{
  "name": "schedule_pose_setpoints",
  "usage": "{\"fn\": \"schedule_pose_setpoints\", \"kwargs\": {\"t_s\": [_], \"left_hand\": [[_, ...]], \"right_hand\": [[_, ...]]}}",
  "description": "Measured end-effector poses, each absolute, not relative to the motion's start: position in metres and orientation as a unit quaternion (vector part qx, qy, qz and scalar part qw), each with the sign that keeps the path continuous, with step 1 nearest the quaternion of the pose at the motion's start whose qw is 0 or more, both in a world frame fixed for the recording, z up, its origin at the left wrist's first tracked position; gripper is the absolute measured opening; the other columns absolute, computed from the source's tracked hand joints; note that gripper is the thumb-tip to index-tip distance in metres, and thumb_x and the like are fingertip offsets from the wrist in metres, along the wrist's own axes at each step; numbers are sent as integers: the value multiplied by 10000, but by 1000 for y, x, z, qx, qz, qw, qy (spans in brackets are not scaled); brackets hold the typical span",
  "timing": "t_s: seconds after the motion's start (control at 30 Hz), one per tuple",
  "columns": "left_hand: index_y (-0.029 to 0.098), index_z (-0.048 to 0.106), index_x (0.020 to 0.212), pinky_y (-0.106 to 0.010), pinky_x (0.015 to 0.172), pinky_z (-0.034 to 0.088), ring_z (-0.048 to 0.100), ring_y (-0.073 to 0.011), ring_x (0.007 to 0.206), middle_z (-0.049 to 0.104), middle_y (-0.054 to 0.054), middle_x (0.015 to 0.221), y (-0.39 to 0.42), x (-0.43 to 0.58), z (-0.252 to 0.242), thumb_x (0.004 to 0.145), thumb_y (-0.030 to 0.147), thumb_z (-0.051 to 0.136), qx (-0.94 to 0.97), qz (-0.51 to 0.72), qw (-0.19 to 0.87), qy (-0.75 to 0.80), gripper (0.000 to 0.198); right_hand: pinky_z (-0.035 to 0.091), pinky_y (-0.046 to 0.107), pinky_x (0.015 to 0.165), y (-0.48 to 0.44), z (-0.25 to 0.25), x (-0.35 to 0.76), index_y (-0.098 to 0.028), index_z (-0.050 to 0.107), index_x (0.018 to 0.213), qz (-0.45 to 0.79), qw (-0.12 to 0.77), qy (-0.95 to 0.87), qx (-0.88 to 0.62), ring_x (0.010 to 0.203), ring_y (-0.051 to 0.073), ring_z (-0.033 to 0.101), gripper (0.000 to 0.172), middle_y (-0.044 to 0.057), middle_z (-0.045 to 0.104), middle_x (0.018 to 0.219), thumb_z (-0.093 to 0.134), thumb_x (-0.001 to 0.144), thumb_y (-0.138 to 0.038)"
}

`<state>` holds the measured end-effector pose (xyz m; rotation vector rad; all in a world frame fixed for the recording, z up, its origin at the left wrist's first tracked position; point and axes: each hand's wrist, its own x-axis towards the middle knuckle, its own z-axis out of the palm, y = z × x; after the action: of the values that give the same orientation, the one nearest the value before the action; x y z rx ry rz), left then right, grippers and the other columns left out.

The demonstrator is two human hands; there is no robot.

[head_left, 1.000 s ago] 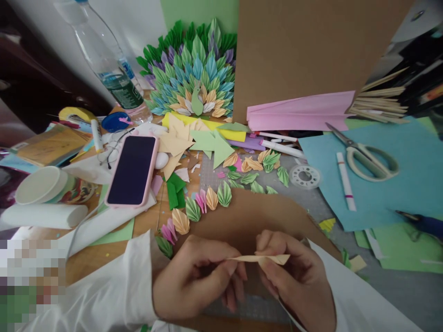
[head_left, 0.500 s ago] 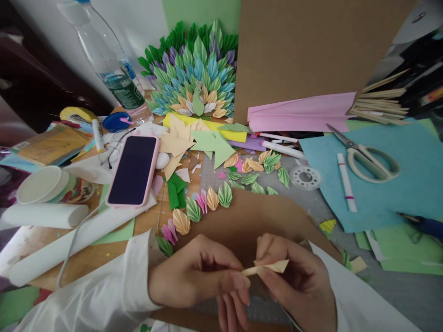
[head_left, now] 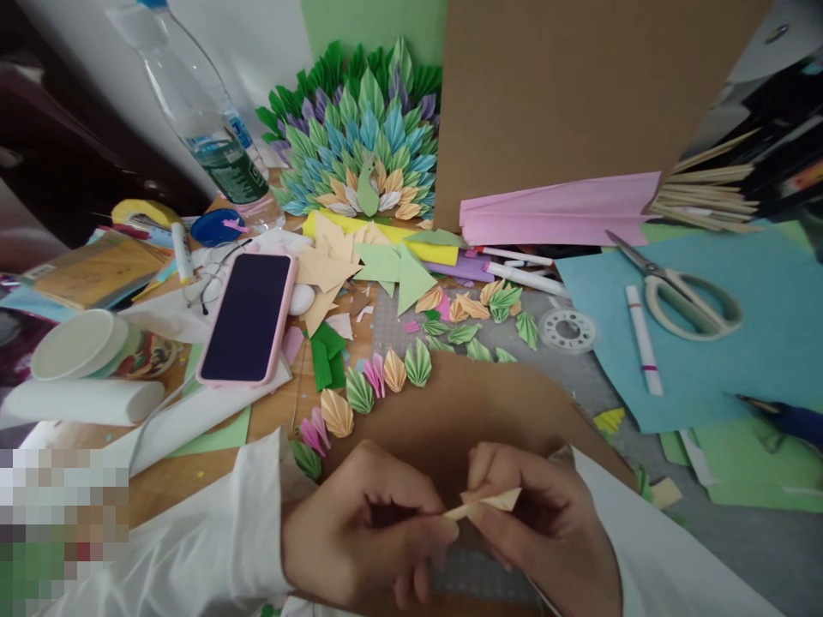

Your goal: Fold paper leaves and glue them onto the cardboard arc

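Note:
Between my two hands is a narrow folded strip of cream paper (head_left: 502, 500). My left hand (head_left: 366, 523) pinches its left end between thumb and forefinger. With thumb and fingers, my right hand (head_left: 540, 523) grips it nearer the right end, where a pointed flap sticks out. Both hands are above a brown cardboard piece (head_left: 476, 403) with a curved edge. Pleated paper leaves in green, pink and peach line its upper left edge, among them a peach leaf (head_left: 338, 412). More loose pleated leaves (head_left: 464, 332) lie just beyond the cardboard.
Left of my hands are a phone (head_left: 245, 319), a paper cup (head_left: 81, 344) and a white roll (head_left: 83, 401). Scissors (head_left: 687, 300) and a marker (head_left: 644, 340) rest on blue paper at the right. A paper peacock (head_left: 369, 188) stands behind, beside a bottle (head_left: 225, 163) and upright cardboard (head_left: 579, 94).
Both hands have moved slightly closer together and a little lower, with the folded cream paper shifting left. The fingers of my left hand have curled in more.

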<state>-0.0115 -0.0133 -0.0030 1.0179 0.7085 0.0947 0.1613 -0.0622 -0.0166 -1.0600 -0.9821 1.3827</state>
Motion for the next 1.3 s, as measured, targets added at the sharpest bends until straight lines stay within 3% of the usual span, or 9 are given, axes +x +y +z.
{"fn": "schedule_pose_setpoints", "kwargs": {"t_s": [0.17,0.4,0.57,0.7,0.93,1.13,1.3], "left_hand": [[116,533,607,-137,403,422,519,-73,398,562,-63,505,-13,-11,-7,883,638,441,561,68,781,267,597],[144,497,614,-116,332,362,449,-54,338,497,-10,467,-13,-14,-7,861,696,406,531,25,793,297,612],[149,476,577,-113,307,332,448,-53,338,490,-5,457,-12,-12,-5,820,731,439,510,7,809,291,632],[137,507,595,-117,342,368,451,-45,341,503,5,461,-11,-10,-7,798,730,487,455,4,841,293,627],[125,581,645,-149,326,355,453,-65,310,534,-1,440,-6,-13,-9,877,624,488,378,29,895,236,559],[113,603,655,-133,317,325,432,-53,297,548,-5,423,-3,-12,-4,909,576,475,370,46,894,247,543],[109,599,614,-127,306,328,415,-48,267,521,2,391,-2,-12,-6,903,634,418,371,38,896,241,626]], "right_hand": [[359,198,483,-59,-16,165,-159,489,539,652,476,-411,-424,517,88,448,422,-27,468,539,711,823,-380],[330,170,407,-60,-21,164,-142,631,691,685,460,-382,-416,469,65,438,356,-1,524,615,636,872,-447],[350,180,441,-59,-18,165,-142,591,597,638,474,-432,-426,485,68,454,382,-10,509,570,627,895,-378],[348,170,434,-61,-21,167,-144,613,645,666,468,-401,-421,489,58,450,344,-9,524,615,622,903,-372],[346,147,449,-66,-21,165,-192,676,814,693,484,-285,-451,508,57,461,295,-20,558,613,658,857,-484],[320,169,451,-65,-20,164,-195,669,747,649,511,-312,-469,500,53,438,251,-34,530,602,662,875,-411],[291,191,453,-67,-20,163,-188,630,727,653,515,-315,-457,505,63,405,262,-39,494,588,636,900,-383]]}}
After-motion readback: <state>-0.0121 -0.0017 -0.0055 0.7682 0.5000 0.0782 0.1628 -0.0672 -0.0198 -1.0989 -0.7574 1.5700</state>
